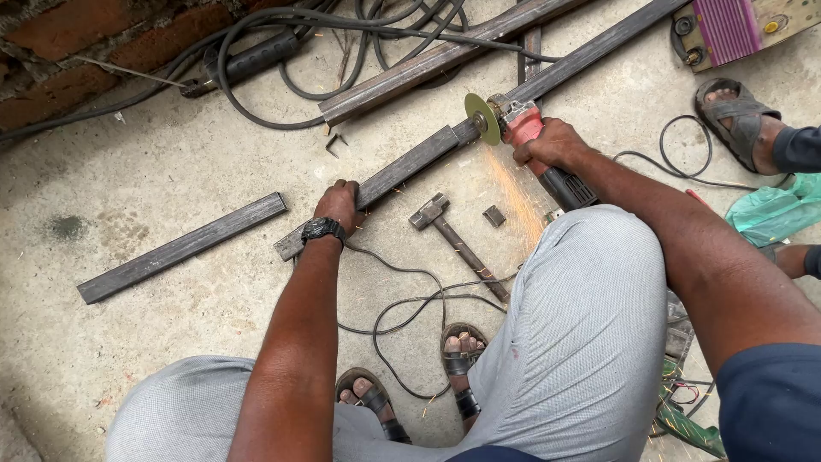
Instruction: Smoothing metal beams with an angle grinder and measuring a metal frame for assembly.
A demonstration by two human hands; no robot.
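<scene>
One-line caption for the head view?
Right hand runs an angle grinder through a steel bar steadied by the left hand.

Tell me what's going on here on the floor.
A person squatting on the concrete floor is cutting a long dark rectangular steel tube. The left hand presses the tube down near its free end, while the right hand grips a red angle grinder whose yellow-green disc is in the tube, throwing orange sparks. A metal hammer and a shorter cut tube piece lie nearby.

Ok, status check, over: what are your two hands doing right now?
Left hand pressing down the steel bar. Right hand gripping the angle grinder, disc on the bar, sparks flying. Hammer and cable lie close by.
</scene>
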